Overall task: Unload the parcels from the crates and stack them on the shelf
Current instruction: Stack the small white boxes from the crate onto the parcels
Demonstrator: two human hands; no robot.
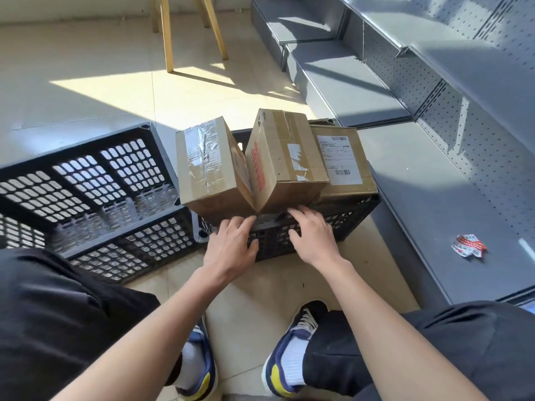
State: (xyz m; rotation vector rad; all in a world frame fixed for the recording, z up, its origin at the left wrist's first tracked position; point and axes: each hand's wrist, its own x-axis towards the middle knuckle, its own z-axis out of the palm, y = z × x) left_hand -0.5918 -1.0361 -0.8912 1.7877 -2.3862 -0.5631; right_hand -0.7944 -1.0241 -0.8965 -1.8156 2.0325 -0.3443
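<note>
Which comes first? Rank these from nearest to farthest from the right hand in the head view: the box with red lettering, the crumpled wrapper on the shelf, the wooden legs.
From the right hand:
1. Box with red lettering, just ahead of the fingertips, tilted in the crate.
2. Crumpled wrapper, off to the right on the grey shelf.
3. Wooden legs, far ahead on the left, at the top of the view.

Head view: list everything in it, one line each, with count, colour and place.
parcels: three, brown cardboard, sticking up out of the right crate
right crate: one, black, on the floor beside the shelf
left crate: one, black, no parcels visible in it, left of the other
shelf: one, grey metal, right side, no parcels on it
crumpled wrapper: one, red and white, on the lowest shelf board
wooden legs: pale wood, top left
hands: left hand and right hand, fingers straight, at the right crate's near rim
shoes: two, navy, white, yellow, bottom
</note>
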